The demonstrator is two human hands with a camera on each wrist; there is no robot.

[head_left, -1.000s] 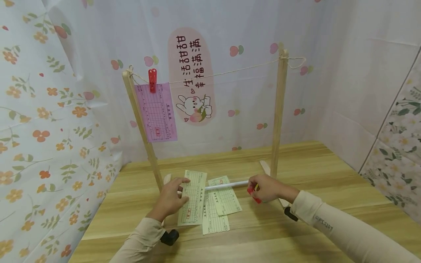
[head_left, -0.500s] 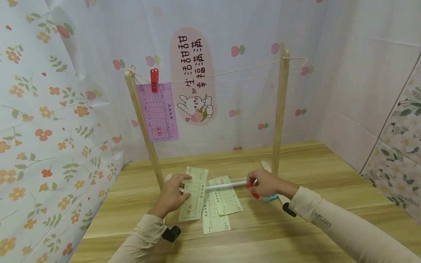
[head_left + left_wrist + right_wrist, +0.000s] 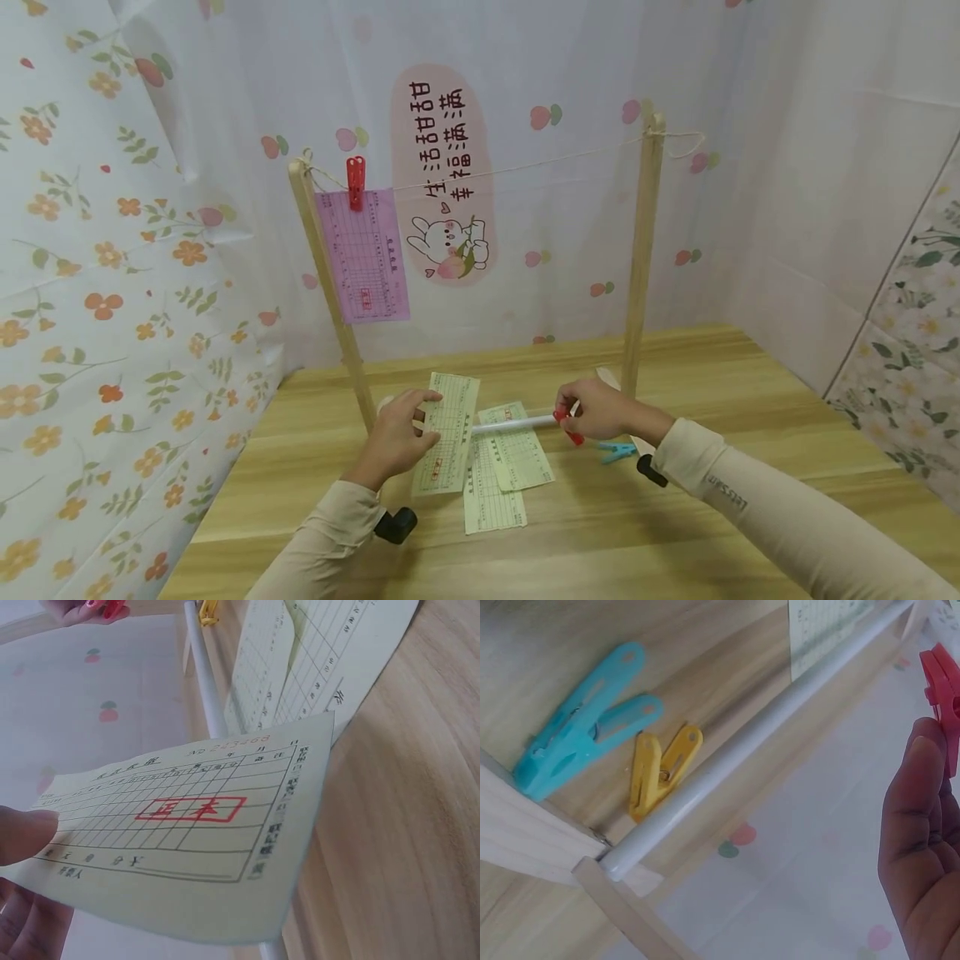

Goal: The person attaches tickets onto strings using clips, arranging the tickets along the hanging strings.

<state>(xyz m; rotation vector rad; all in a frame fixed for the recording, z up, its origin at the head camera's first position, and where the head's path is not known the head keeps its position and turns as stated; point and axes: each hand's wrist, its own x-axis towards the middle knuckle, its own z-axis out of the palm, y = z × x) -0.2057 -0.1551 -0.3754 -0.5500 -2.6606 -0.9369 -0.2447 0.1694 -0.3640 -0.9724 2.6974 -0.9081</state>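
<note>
My left hand [image 3: 400,435] pinches a pale yellow-green receipt slip [image 3: 452,429] by its left edge, thumb in front. The slip is tilted up; a red stamp box shows on it in the left wrist view. In my right hand [image 3: 603,408] is a red clothespin [image 3: 570,427], pinched between thumb and fingers, as the right wrist view also shows. Two more receipt slips [image 3: 522,450] lie overlapping on the table between the hands, partly behind the held one. A pink receipt slip [image 3: 363,258] hangs from the string at the upper left under another red clothespin [image 3: 356,183].
A string [image 3: 525,165] spans two wooden posts [image 3: 641,258]. A white rod [image 3: 517,424] joins their bases low down. Beside the right base lie a blue clothespin [image 3: 617,452] and a yellow clothespin [image 3: 660,771]. A printed curtain [image 3: 585,67] hangs behind the table.
My left hand has raised the slip slightly. My right hand has moved up and a little left with the red clothespin, bringing the blue clothespin into sight.
</note>
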